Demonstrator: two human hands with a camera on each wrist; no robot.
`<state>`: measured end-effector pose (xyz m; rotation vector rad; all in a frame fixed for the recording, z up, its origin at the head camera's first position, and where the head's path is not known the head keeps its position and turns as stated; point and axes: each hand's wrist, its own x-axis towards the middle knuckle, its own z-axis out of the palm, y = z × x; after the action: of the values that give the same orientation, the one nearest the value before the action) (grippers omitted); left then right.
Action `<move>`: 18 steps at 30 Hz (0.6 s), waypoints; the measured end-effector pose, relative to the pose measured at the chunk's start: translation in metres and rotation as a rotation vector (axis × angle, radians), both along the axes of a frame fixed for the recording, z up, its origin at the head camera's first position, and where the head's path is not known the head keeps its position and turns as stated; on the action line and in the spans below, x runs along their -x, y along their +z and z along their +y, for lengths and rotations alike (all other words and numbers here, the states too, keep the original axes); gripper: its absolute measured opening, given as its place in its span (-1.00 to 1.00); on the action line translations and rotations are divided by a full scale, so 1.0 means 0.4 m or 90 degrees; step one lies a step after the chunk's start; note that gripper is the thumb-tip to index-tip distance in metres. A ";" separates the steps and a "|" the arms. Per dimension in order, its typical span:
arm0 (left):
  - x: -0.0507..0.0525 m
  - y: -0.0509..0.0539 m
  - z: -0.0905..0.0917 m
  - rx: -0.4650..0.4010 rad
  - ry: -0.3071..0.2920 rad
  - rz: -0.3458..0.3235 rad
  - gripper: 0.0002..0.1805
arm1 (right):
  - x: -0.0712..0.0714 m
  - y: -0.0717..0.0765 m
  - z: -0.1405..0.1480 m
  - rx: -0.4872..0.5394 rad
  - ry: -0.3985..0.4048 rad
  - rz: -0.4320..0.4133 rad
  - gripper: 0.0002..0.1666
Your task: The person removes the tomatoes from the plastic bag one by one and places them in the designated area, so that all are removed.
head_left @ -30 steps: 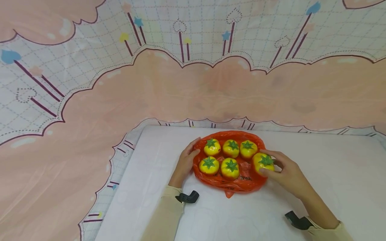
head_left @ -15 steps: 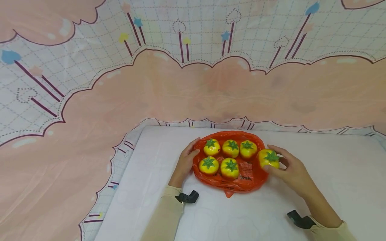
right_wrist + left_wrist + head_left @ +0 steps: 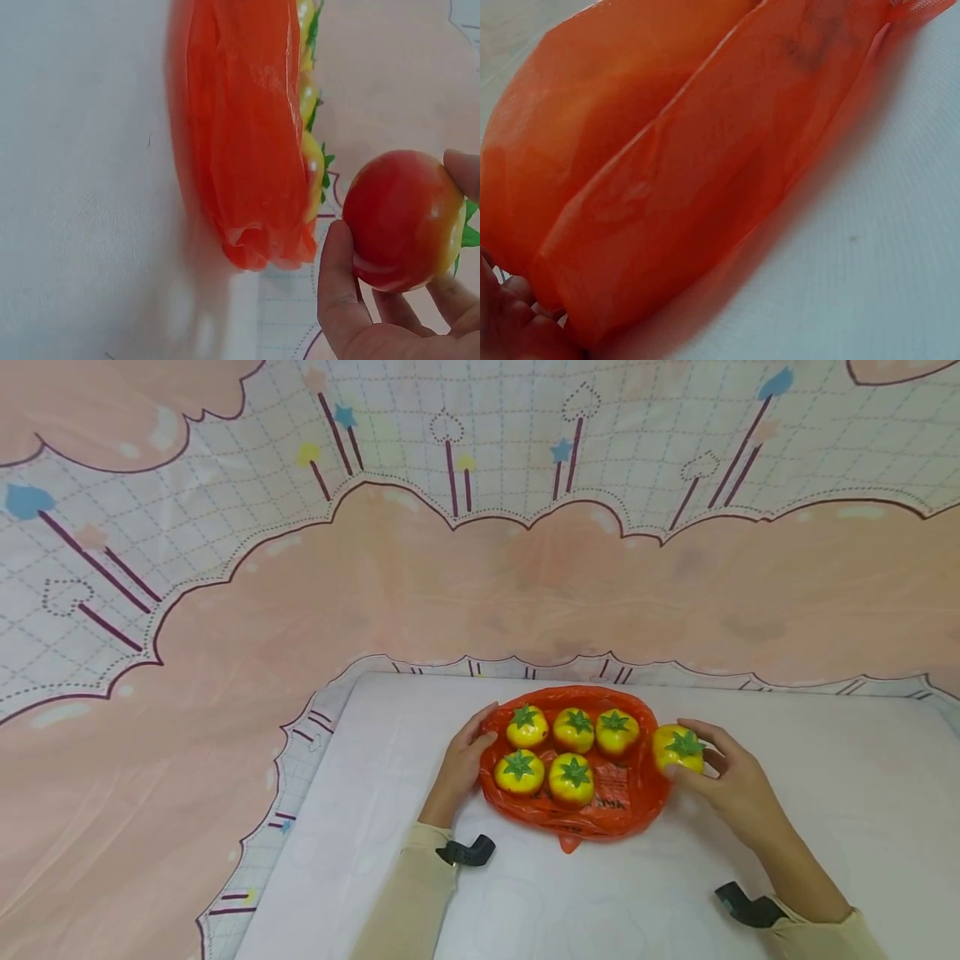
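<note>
Your right hand (image 3: 731, 785) grips a tomato (image 3: 673, 750), now shifted past the red plastic bag's right edge (image 3: 657, 785), leaving five inside.

From my end I count six tomatoes (image 3: 570, 785) altogether: five inside the bag, as a row of three and a row of two, and one in the right hand (image 3: 727, 781). Each has one green leafy top, so I get six tops. I see one red plastic bag (image 3: 600, 827), two hands, two sleeves (image 3: 408, 897), two black wrist devices (image 3: 467, 852), one worktop (image 3: 825, 760) and one printed cloth (image 3: 480, 597).
</note>
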<state>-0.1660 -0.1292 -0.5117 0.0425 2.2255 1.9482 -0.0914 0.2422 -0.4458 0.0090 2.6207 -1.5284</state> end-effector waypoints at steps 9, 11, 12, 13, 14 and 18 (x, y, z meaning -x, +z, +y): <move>0.002 0.000 0.000 0.005 0.003 0.002 -0.45 | 0.009 -0.014 0.003 0.028 -0.041 -0.027 -0.06; 0.003 -0.002 0.000 0.004 0.001 0.001 -0.45 | 0.011 -0.019 0.005 0.031 -0.050 -0.039 -0.03; 0.002 -0.003 -0.001 0.003 0.001 0.001 -0.45 | 0.012 -0.021 0.006 0.034 -0.054 -0.046 -0.02; 0.002 -0.003 -0.001 0.002 0.001 0.002 -0.45 | 0.013 -0.022 0.008 0.037 -0.058 -0.052 0.00; 0.002 -0.003 -0.001 0.003 0.001 0.001 -0.45 | 0.014 -0.023 0.009 0.038 -0.061 -0.057 0.01; 0.000 0.000 -0.002 0.002 0.002 -0.002 -0.45 | 0.015 -0.024 0.017 0.056 -0.068 -0.068 0.00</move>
<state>-0.1660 -0.1299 -0.5116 0.0360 2.2281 1.9450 -0.0976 0.2489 -0.4556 0.2204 2.5053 -1.6265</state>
